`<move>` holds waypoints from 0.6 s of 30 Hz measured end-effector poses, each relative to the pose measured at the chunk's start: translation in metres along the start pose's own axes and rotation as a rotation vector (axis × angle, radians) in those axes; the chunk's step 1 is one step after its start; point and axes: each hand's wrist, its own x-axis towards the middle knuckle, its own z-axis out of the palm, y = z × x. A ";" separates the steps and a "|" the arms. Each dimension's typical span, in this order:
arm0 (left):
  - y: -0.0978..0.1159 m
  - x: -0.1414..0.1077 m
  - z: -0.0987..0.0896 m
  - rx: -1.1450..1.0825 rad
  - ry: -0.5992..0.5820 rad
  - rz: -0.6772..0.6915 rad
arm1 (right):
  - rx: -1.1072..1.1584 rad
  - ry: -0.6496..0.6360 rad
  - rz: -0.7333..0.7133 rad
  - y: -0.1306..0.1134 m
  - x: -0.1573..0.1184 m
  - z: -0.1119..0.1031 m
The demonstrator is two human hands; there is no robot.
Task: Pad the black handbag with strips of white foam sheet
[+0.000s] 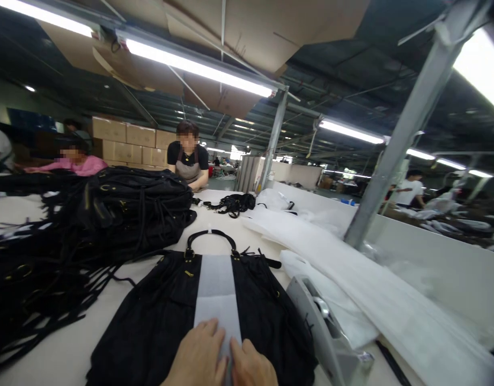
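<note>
A black handbag (158, 311) lies flat in front of me, its curved handle (211, 232) pointing away from me. Down its middle runs a strip of white paper (217, 276), with a crease across it. My left hand (196, 354) rests on the lower part of the strip, fingers stretched forward over the paper. Close beside it, my right hand (252, 364) touches the strip's right edge with its fingers extended. The near end of the strip is partly hidden between and under my hands.
Black bags (138, 214) are piled at left, with straps trailing. A grey tape dispenser (319, 327) stands right of the handbag, beside long white sheets (351, 273). Black straps (234, 203) lie farther back. A person in an apron (189, 161) leans at the table's far end.
</note>
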 end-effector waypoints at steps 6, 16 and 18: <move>-0.010 0.014 0.006 0.029 0.134 0.073 | 0.174 -0.119 0.184 0.030 0.017 -0.089; -0.027 0.024 0.019 -0.001 0.154 0.103 | 0.545 -0.306 0.749 0.244 -0.008 -0.146; -0.027 0.025 0.021 0.008 0.158 0.091 | 0.649 -0.390 0.808 0.245 -0.010 -0.137</move>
